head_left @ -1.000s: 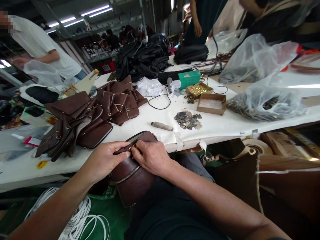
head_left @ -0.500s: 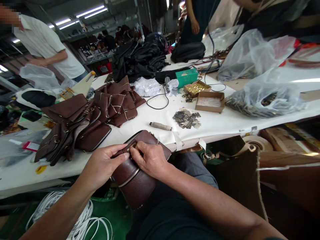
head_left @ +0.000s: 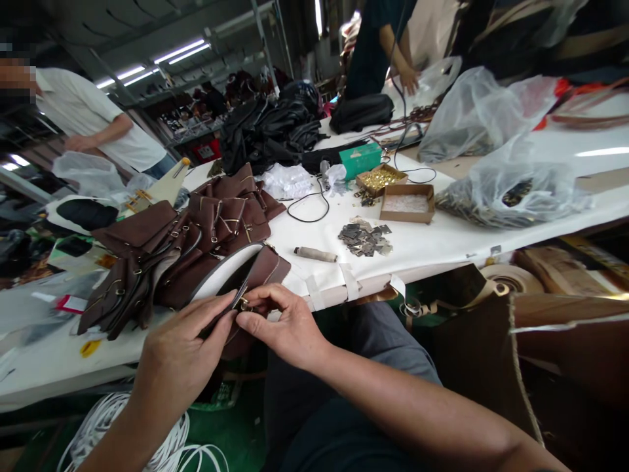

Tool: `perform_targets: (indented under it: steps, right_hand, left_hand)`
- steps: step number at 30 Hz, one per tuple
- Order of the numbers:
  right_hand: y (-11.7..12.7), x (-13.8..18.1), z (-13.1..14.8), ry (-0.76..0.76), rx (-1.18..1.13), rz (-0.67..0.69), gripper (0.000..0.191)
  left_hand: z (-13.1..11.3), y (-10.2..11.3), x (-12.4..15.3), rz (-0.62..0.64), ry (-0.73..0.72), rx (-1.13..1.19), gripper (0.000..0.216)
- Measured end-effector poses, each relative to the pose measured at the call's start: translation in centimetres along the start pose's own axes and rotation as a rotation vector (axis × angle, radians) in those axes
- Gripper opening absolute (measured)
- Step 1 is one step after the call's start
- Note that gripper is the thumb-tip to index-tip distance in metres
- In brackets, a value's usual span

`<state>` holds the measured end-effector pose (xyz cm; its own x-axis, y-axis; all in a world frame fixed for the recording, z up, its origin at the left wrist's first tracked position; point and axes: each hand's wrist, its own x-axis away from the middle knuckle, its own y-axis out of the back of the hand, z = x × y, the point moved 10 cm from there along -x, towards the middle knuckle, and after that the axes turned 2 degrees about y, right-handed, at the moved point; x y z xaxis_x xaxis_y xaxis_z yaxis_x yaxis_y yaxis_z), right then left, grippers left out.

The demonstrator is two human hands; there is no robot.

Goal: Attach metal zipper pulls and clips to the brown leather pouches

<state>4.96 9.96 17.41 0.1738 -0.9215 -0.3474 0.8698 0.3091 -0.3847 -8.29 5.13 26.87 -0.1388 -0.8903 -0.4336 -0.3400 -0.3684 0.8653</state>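
A dark brown leather bag (head_left: 273, 267) is tilted over the table's front edge, its pale lining (head_left: 223, 272) showing. My left hand (head_left: 184, 344) is closed on the bag's edge, thumb and fingers pinching it from the left. Against a small gold-coloured metal fitting (head_left: 244, 303) at that edge, the fingertips of my right hand (head_left: 287, 324) are pinched together. The fitting is partly hidden by my fingers, and the lower part of the bag lies behind my hands.
More brown bags (head_left: 142, 255) are heaped at left. Beyond my hands lie a wrapped tool (head_left: 316, 254), flat metal plates (head_left: 364, 237), a box of gold-coloured pieces (head_left: 381, 177) and an open cardboard box (head_left: 407, 203). Plastic bags (head_left: 515, 187) stand right; two people are across the table.
The bag has been turned, so its outer zip face is out of sight and its pale lining shows. Both hands have shifted slightly left. A person's hand at the back has moved to a plastic bag.
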Motion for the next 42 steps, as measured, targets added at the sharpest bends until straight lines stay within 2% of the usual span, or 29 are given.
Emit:
perform_targets:
  steps: [3, 6, 9, 11, 14, 18, 21, 27, 32, 36, 39, 42]
  right_hand:
    - [-1.0, 0.9, -2.0, -0.159, -0.236, -0.012, 0.045]
    - [-1.3, 2.3, -4.6, -0.299, -0.351, -0.020, 0.051]
    - [-0.6, 3.9, -7.0, -0.400, -0.405, -0.030, 0.046]
    - [0.9, 4.7, -8.1, -0.430, -0.411, -0.096, 0.037]
    - [4.1, 5.6, -9.4, -0.454, -0.426, -0.267, 0.025]
    - [8.1, 7.0, -11.6, -0.523, -0.564, -0.483, 0.022]
    - [10.6, 8.0, -13.5, -0.571, -0.596, -0.586, 0.023]
    - [13.3, 8.9, -16.0, -0.613, -0.571, -0.684, 0.029]
    - [14.0, 8.5, -16.2, -0.610, -0.538, -0.740, 0.026]
    - [14.4, 8.5, -15.9, -0.617, -0.471, -0.743, 0.025]
    - [14.5, 8.7, -16.1, -0.638, -0.433, -0.724, 0.024]
    - [14.7, 9.1, -16.6, -0.658, -0.410, -0.732, 0.023]
  left_hand:
    - [-2.3, -0.3, 1.6, -0.020, -0.136, -0.103, 0.035]
    - [-2.3, -2.7, 3.6, 0.107, -0.111, -0.159, 0.050]
    - [-2.2, -5.3, 5.3, 0.254, -0.105, -0.189, 0.065]
    - [-3.1, -6.7, 6.0, 0.326, -0.175, -0.208, 0.071]
    - [-5.9, -9.0, 5.8, 0.397, -0.333, -0.294, 0.080]
    - [-9.7, -12.6, 4.4, 0.453, -0.530, -0.454, 0.066]
    - [-10.8, -14.9, 3.6, 0.491, -0.641, -0.496, 0.060]
    - [-9.7, -18.2, 3.1, 0.597, -0.860, -0.361, 0.060]
    - [-8.0, -19.5, 0.4, 0.527, -0.853, -0.160, 0.039]
    - [-7.2, -19.0, 0.5, 0.400, -0.859, -0.132, 0.028]
    - [-7.2, -19.1, 1.6, 0.427, -0.860, -0.211, 0.027]
    - [-6.7, -19.6, 1.6, 0.471, -0.833, -0.252, 0.032]
